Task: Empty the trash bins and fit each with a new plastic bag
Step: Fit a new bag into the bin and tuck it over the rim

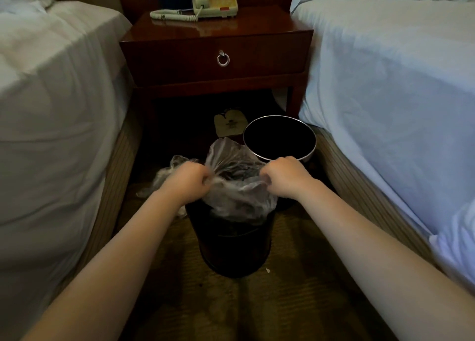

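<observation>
A dark round trash bin [232, 243] stands on the carpet between two beds. A clear plastic bag [236, 183] sits crumpled in its mouth and rises above the rim. My left hand [186, 182] grips the bag's left edge with curled fingers. My right hand [285, 177] grips the right edge the same way. A second bin [307, 155], with a silver rim and a dark bare inside, stands just behind and to the right. More clear plastic [160, 178] lies on the floor behind my left hand.
A dark wooden nightstand [216, 57] with a ring-pull drawer stands behind the bins, a beige phone [214, 2] on top. A pair of slippers [228, 124] lies under it. White-sheeted beds [51, 109] [385, 83] close in on both sides.
</observation>
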Available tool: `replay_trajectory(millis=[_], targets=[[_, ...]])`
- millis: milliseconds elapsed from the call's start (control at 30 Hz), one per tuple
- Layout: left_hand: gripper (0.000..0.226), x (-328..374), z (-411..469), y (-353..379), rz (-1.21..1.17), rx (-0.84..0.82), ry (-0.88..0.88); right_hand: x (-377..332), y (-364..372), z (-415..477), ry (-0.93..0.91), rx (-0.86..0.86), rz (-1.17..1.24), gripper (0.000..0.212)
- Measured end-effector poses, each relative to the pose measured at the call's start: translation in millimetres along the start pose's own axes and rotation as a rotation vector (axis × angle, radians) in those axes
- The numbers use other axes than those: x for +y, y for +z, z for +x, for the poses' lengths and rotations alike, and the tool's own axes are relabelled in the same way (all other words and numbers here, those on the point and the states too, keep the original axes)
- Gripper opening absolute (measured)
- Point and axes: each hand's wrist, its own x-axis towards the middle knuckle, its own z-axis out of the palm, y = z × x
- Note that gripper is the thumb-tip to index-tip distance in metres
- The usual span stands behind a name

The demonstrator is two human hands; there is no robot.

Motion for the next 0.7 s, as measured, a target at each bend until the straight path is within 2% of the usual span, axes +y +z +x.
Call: replay_trajectory(millis=[100,133,200,233,300,367,433,500,533,600,633,667,700], targets=[[0.015,-19.6,-17.0,-5.2,0.198,0.22,-0.096,10.6,6.5,-5.4,0.176,0.028,-0.103,0.022],[0.018,-21.7,-20.5,-6.0,0.288,0.228,-0.11,13.1,7.7,-6.3,0.196,0.043,-0.113,0.019],[0.03,-18.9,-21.2,-3.3,0.414,0.148,-0.106,15.7,9.7,-5.6,0.165,0.052,-0.085,0.015],[0.042,-15.2,-18.9,-0.6,0.409,0.096,-0.074,15.3,9.5,-4.1,0.136,0.083,-0.045,0.014],[0.072,-2.0,-12.9,1.1,0.273,0.024,0.052,11.0,9.1,-0.1,0.075,0.157,0.027,0.013],[0.087,12.8,-4.7,3.7,0.124,-0.043,0.138,2.9,7.3,2.6,0.005,0.231,0.069,0.015],[0.074,21.1,1.3,10.6,0.096,-0.112,0.141,-4.5,3.7,1.4,-0.055,0.292,0.128,0.016],[0.03,22.8,3.5,19.5,0.104,-0.163,0.106,-9.0,-1.8,-2.4,-0.089,0.259,0.233,0.009],[0.01,20.6,3.1,23.3,0.092,-0.176,0.092,-10.2,-3.4,-3.5,-0.092,0.199,0.279,0.015],[0.024,11.6,2.1,24.2,0.032,-0.142,0.097,-13.1,-5.1,-6.2,-0.082,0.022,0.308,0.058],[0.029,7.0,1.8,22.0,-0.019,-0.097,0.105,-14.3,-3.2,-5.4,-0.071,-0.057,0.248,0.077],[0.03,2.7,1.6,18.4,-0.077,-0.032,0.128,-16.1,-0.5,-4.7,-0.063,-0.108,0.159,0.086],[0.027,1.0,-0.4,13.1,-0.122,0.035,0.162,-17.6,3.3,-3.3,-0.063,-0.129,0.069,0.082]])
